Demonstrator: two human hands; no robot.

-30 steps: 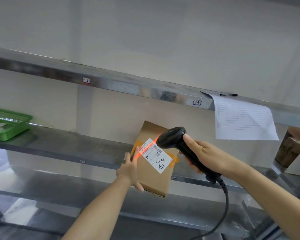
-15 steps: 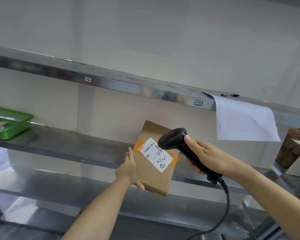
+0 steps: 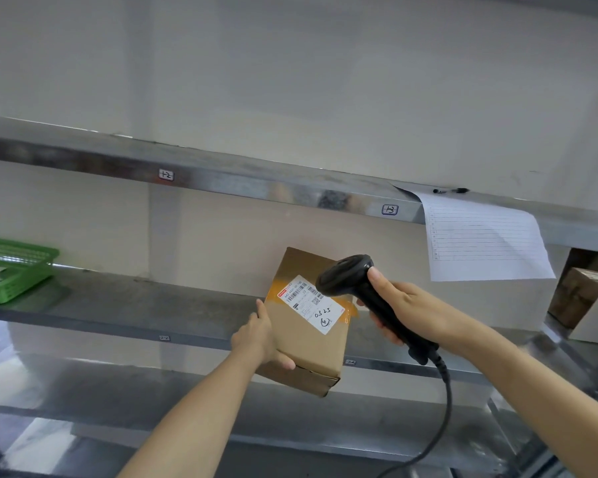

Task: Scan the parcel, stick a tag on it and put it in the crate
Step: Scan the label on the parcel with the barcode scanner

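My left hand (image 3: 261, 334) grips the left side of a brown cardboard parcel (image 3: 306, 343), held tilted in the air in front of the middle shelf. A white shipping label (image 3: 310, 303) with barcodes and handwritten numbers faces me on its top. My right hand (image 3: 406, 310) is shut on the handle of a black corded barcode scanner (image 3: 354, 282), whose head points at the label from the right, close to it. No red scan light shows on the label. A green plastic crate (image 3: 13, 267) sits on the middle shelf at the far left.
Steel shelves run across the view: an upper shelf (image 3: 256, 182), the middle shelf (image 3: 125, 305) and a lower one (image 3: 152, 395). A lined paper sheet (image 3: 484, 241) hangs from the upper shelf on the right. Another cardboard box (image 3: 577, 294) stands at the far right.
The red scan light that lay across the label a second ago has gone out. Parcel and scanner have stayed almost where they were.
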